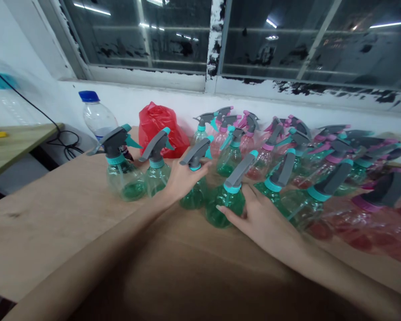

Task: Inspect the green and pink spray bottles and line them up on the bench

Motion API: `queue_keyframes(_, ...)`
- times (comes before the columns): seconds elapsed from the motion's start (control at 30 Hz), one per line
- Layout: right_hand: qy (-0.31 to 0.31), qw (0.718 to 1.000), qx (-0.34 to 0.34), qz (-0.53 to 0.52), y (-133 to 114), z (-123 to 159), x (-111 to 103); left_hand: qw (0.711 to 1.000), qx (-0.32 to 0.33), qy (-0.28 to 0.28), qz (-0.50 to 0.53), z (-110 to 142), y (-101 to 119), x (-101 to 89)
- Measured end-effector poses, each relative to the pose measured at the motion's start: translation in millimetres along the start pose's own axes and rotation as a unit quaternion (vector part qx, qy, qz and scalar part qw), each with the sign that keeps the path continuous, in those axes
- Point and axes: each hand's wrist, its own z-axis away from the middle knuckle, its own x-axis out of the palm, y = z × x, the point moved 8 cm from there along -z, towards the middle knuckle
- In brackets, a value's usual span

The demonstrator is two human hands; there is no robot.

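My left hand [183,177] is closed around the neck of a green spray bottle [194,196] with a grey and teal trigger head. My right hand [257,211] grips another green spray bottle [222,207], its thumb across the front and the other fingers hidden behind. Both bottles stand upright on the wooden table [53,214]. Just left of my left hand are two more green spray bottles, a nearer one [157,176] and an outer one [125,180].
Rows of green and pink spray bottles [364,223] crowd the right side. Behind stand a red plastic bag [160,127] and a clear bottle with a blue cap [98,113]. A window [147,40] spans the wall; a black cable [65,142] hangs beside a second table [20,138].
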Motion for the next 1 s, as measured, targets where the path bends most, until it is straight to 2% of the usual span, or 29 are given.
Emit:
queue_keyframes(0.37, -0.006, 0.999, -0.027, 0.026, -9, 10, -1, 0.998, -0.021, -0.033, -0.049, 3, 2, -6.4)
queue_keyframes(0.57, 0.002, 0.998, -0.052, 0.032, -9, 11, -1, 0.997, -0.036, -0.031, -0.064, 23, 17, -18.7)
queue_keyframes(0.73, 0.005, 0.998, -0.061, 0.026, -9, 11, -1, 0.998, -0.025, -0.03, -0.049, 43, 19, -30.3)
queue_keyframes(0.87, -0.002, 0.998, -0.055, 0.028, -10, 15, -2, 0.998, -0.011, -0.036, -0.047, 53, 23, -32.0)
queue_keyframes(1.0, 0.002, 0.997, -0.069, 0.038, -14, 24, -4, 0.995, -0.011, -0.017, -0.095, 52, 29, -29.5)
